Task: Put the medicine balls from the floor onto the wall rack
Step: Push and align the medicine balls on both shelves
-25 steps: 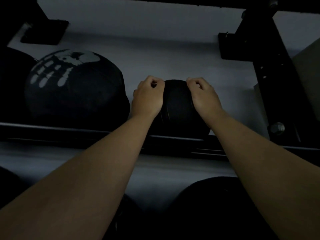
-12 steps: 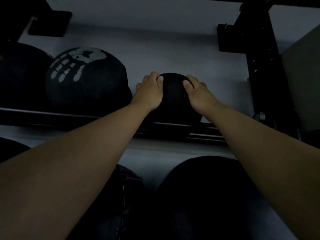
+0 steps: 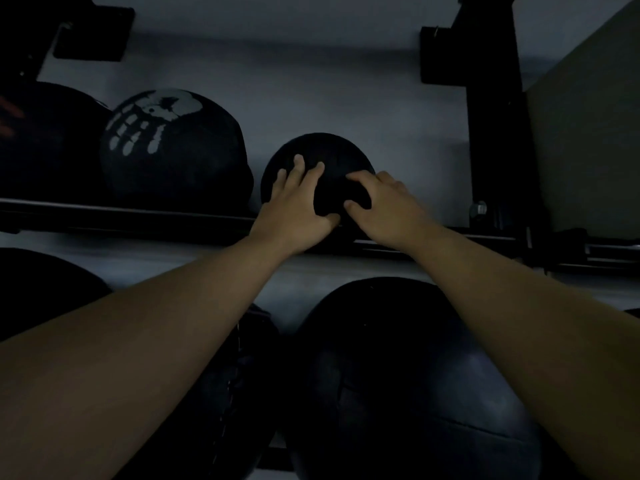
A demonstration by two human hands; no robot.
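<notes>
the small ball [image 3: 323, 154] looks matt black, rubbery and smooth. the handprint ball [image 3: 173, 147] has a duller, faintly grained skin with chalky white print. the large lower ball [image 3: 408, 382] shows stitched panels, leather-like, with a soft sheen. the rack rail [image 3: 121, 213] is black painted metal, slightly glossy. the wall [image 3: 311, 81] is matt paint.
</notes>
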